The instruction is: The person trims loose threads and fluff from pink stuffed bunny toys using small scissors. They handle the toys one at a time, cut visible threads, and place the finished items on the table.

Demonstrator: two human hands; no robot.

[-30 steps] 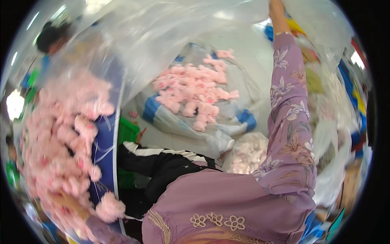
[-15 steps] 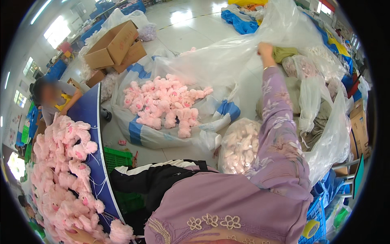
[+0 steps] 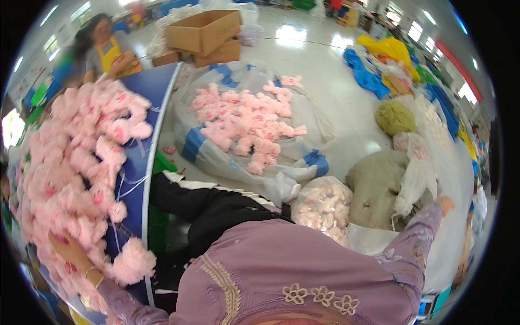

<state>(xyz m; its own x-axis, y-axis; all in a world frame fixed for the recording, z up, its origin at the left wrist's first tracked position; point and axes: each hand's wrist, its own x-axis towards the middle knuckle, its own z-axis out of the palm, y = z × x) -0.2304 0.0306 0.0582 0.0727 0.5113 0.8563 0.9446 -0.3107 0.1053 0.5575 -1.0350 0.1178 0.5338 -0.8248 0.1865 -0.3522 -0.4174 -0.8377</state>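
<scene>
My left hand (image 3: 70, 252) lies on a heap of pink plush toys (image 3: 70, 157) on the blue table at the left, its fingers stretched out over the fur. Far out to the right, my right hand (image 3: 446, 206) is closed at a clear plastic sheet (image 3: 452, 244) that hangs down beside it; its fingertips are hard to see. More pink plush toys (image 3: 244, 116) lie on the floor ahead, in a spread-open translucent sack (image 3: 249, 176) with blue stripes. Near my body stands a clear bag of pale plush pieces (image 3: 322, 208).
The blue table (image 3: 157, 108) borders my left side. Brown cartons (image 3: 203, 32) stand beyond it, near a person in a yellow apron (image 3: 116, 51). Grey-green sacks (image 3: 379, 181) sit at the right. Blue and yellow sheets (image 3: 379, 59) lie farther back.
My right hand has swept down and right from above the floor sack, and the plastic sheet has come off the toys there. My view has turned; my left hand shows more fully on the heap.
</scene>
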